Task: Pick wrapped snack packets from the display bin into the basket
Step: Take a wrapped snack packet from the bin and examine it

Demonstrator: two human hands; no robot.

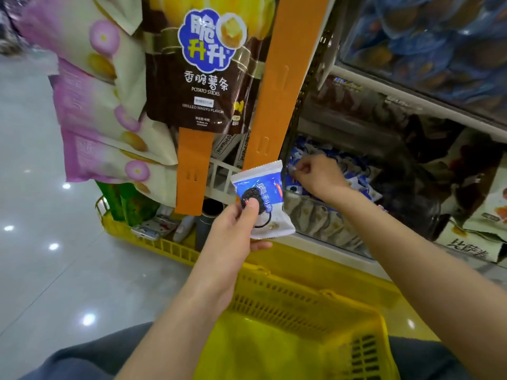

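Shiny blue and white plastic is wrapped round the snack packet, which is pinched between the thumb and fingers of the left hand. A round dark cookie is pictured on its front. Blue writing is printed there too, but it cannot be read. Its top edge is cut in tiny zigzags. It is held up above the yellow basket, just in front of the display bin.

The basket is made of hard plastic, and rows of little slots are cut in its walls. Piled packets of the same kind are heaped in the bin, crinkly and puffy. The right hand is reached into the heap, and the corner of one bin packet is nipped by its curled fingers.

A brown bag is hung higher up beside an orange strip. "POTATO STICKS" and "GRILLED WAGYU FLAVOR" are printed on it in white. Pink and cream bags are hung beside it.
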